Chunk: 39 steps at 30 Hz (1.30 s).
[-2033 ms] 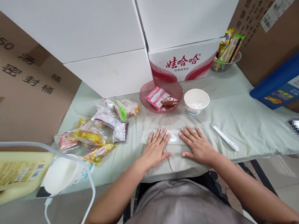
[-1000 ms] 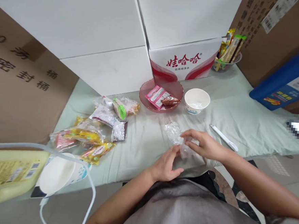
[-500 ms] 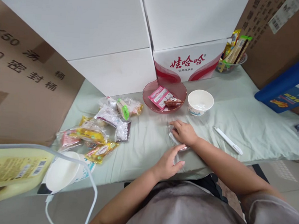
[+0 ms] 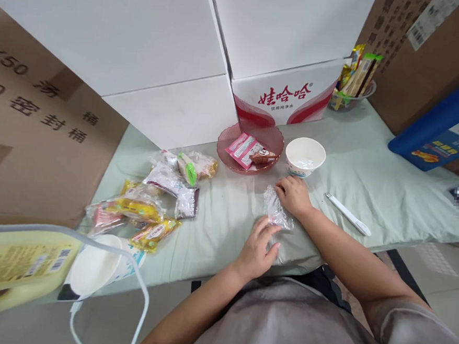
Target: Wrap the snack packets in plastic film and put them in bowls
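A crumpled clear plastic wrapper lies on the pale green cloth near the table's front edge. My right hand rests on the cloth beside the wrapper's far end, fingers curled against it. My left hand lies at the wrapper's near end, fingertips touching the plastic. Just beyond my right hand stand a white paper bowl and a pink glass dish holding pink and brown sachets.
A heap of snack packets lies at the left. A white pen-like stick lies to the right. White cartons and brown boxes stand behind. A paper cup and yellow bottle sit at near left. A blue box is far right.
Two seconds ago both hands pressed the wrapper flat. They then bunched it up, and my right hand has moved it farther from me toward the bowl.
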Motion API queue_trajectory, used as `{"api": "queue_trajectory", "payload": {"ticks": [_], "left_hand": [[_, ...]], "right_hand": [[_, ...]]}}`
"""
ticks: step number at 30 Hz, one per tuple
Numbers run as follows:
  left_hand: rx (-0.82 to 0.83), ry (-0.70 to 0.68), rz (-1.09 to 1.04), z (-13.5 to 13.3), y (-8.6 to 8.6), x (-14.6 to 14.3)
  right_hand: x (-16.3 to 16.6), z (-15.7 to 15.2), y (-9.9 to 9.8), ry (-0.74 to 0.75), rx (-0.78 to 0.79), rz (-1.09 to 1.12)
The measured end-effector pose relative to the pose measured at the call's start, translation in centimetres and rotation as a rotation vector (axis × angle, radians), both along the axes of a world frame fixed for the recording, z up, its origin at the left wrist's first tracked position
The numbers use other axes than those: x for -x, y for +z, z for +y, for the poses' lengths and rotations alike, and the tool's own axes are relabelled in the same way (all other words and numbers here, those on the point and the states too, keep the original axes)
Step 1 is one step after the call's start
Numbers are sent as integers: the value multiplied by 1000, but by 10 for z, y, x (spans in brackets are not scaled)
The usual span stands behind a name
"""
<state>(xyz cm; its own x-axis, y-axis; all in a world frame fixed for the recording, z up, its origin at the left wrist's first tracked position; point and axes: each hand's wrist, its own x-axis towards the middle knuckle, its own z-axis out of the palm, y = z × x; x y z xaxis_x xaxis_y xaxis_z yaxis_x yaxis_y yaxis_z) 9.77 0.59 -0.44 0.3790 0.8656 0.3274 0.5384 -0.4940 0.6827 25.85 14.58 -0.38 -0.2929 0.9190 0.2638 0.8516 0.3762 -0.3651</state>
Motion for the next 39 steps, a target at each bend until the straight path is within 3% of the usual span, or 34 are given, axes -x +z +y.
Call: {"api": "queue_trajectory", "payload": {"ticks": [4,9,15,19,28,35,39], "left_hand": [[-94,169,24,0,13,2],[-146,146,25,41,31,15],[1,243,42,87,6,20],[-56,199,33,86,-7,21],[-66,266,-60,81,-4,23],[54,-3,-98,75,6,25],[133,31,-39,75,7,20]], "right_hand": [[2,-2,2,6,7,-68],[4,-3,3,16,-20,-31],[2,-4,3,140,-46,29],[2,-5,4,196,-7,32],[8,-8,9,253,67,22],[-4,4,-2,26,103,415],[-6,6,-4,-19,93,529]]}}
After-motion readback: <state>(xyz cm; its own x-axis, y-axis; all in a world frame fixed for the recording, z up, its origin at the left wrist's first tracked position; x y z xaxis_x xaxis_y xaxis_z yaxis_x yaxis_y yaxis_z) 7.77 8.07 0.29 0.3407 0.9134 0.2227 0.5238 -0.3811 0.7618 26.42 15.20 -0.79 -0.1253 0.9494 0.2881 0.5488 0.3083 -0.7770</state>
